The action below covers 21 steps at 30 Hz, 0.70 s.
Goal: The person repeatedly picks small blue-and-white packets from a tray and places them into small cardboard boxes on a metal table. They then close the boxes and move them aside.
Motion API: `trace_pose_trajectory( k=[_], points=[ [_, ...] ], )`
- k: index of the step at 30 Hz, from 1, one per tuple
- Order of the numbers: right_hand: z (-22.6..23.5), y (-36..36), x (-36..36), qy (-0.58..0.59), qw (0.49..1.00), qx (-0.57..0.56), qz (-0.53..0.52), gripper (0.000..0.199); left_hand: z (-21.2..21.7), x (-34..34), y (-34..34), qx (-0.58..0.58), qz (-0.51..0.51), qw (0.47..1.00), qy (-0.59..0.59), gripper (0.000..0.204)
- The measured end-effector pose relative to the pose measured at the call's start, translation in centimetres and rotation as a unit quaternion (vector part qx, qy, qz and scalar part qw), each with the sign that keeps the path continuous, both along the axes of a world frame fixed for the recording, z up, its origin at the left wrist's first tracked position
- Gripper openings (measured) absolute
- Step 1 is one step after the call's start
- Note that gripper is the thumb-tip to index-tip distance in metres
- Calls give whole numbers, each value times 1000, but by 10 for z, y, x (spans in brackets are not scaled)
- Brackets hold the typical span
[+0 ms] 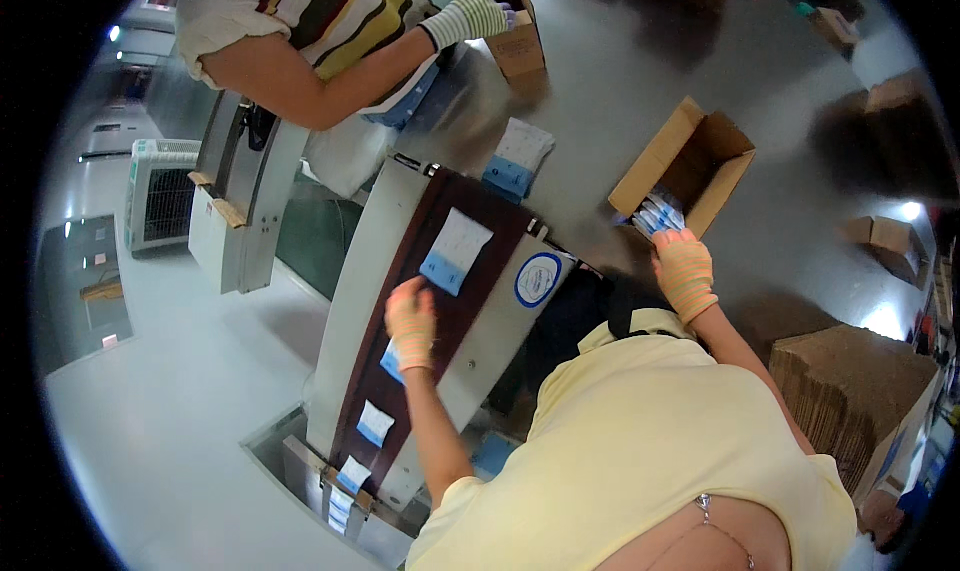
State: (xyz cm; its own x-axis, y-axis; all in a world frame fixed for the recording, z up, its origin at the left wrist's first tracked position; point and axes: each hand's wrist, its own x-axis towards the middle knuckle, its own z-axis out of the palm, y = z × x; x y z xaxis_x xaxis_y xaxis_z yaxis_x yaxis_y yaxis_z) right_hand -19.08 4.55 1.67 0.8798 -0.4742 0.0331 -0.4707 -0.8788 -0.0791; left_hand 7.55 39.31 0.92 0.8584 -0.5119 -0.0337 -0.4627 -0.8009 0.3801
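Note:
Wearing a striped glove, my left hand [411, 323] is over the dark conveyor belt [468, 233]. Its fingers look curled but are smeared, and whether they grip anything is unclear. Just beyond them lies a white-and-blue packet [457, 251]. Another packet [391, 362] is partly covered by this hand. My right hand [686, 276], in a matching glove, is at the near end of an open cardboard carton [655, 161]. Its fingers are closed on a bunch of white-and-blue packets [660, 214] at the carton's opening.
Smaller-looking packets [375, 424] lie farther down the belt. A stack of packets [518, 159] sits past the belt's end. Across from me a co-worker's gloved hand [468, 19] is at another carton [518, 51]. Flattened cardboard [850, 386] is piled at my right.

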Motion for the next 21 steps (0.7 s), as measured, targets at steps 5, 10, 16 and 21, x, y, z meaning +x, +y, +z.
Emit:
trace_pose_trajectory(
  k=[5,10,16,21],
  points=[
    [3,-3,3,5,1000,12,2,12,9,20,47,323,35,941,94,51],
    [-3,-4,0,16,1000,9,-1,10,-10,71,-22,-18,41,972,230,42],
    [5,-4,1,44,998,32,-9,11,-21,111,-203,-181,-96,935,290,43],
    [12,0,5,62,997,47,-13,11,-96,123,-266,53,-190,923,331,41]
  ],
)
